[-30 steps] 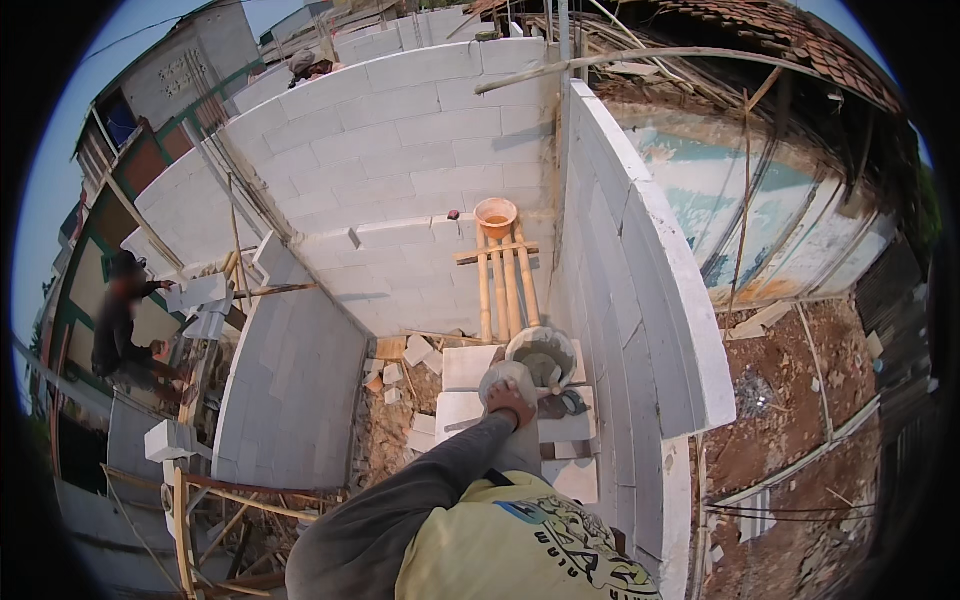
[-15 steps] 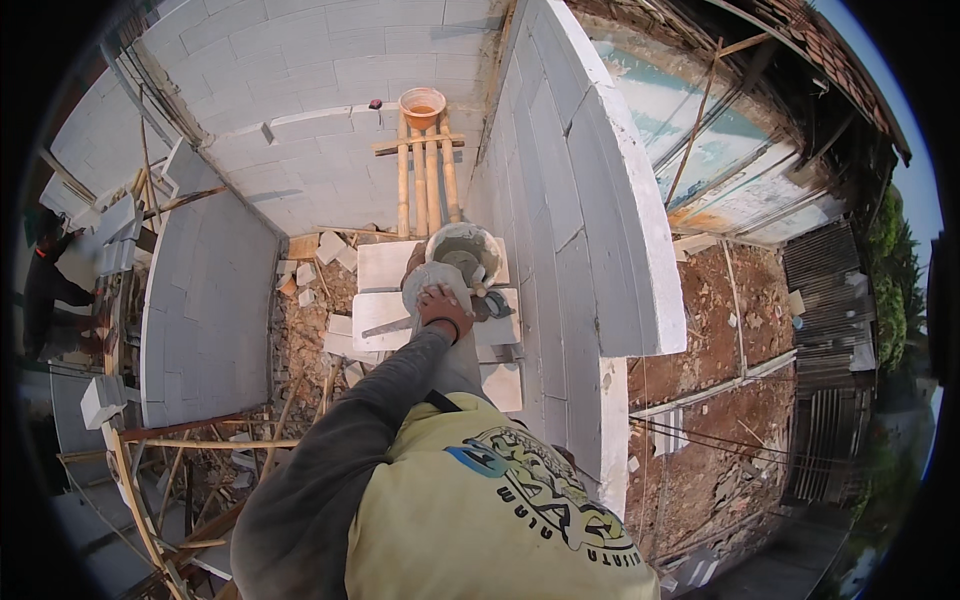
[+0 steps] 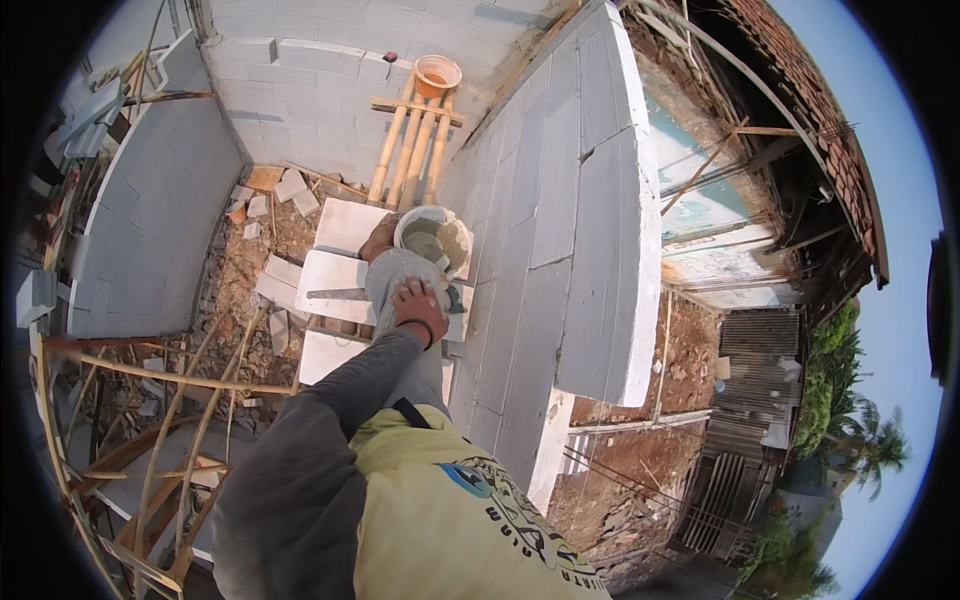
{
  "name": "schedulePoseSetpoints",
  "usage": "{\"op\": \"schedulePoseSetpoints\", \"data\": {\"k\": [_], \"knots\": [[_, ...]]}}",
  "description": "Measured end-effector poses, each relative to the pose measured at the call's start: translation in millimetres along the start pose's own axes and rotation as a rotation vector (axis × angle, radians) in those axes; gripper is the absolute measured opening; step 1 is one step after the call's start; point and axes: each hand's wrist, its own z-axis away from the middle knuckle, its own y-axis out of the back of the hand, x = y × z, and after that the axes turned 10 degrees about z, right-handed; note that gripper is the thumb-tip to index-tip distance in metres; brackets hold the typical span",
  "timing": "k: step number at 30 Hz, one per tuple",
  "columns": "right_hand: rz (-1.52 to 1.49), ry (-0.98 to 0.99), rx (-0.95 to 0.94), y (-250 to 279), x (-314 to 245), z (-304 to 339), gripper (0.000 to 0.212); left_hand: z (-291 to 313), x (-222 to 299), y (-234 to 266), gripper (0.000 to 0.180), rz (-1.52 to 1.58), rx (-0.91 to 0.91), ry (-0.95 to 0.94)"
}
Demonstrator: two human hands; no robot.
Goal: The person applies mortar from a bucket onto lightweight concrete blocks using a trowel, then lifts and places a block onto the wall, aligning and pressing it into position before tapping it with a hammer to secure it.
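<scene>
A round bucket of grey mortar (image 3: 433,240) sits centre frame on flat white blocks (image 3: 335,272), left of the tall white block wall (image 3: 560,200); bamboo poles (image 3: 410,150) lie above it, a terracotta pot (image 3: 437,75) beyond.

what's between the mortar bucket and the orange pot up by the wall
In the head view, a bamboo pole ladder spans the stretch from the mortar bucket up to the orange pot.

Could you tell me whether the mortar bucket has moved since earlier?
No. The bucket still sits at the foot of the bamboo ladder, beside the block wall.
</scene>
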Motion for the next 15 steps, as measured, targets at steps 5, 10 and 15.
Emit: {"op": "schedulePoseSetpoints", "data": {"k": [5,10,15], "knots": [[-0.003,-0.056,-0.072,31,4,-1,0.03,5,-3,-12,0.091,0.1,0.024,-0.008],[-0.013,-0.089,-0.106,48,1,-20,0.03,13,-2,7,0.091,0.132,0.007,-0.008],[-0.044,-0.089,-0.114,51,-12,-41,0.031,2,-2,0,0.091,0.078,0.034,-0.037]]}}
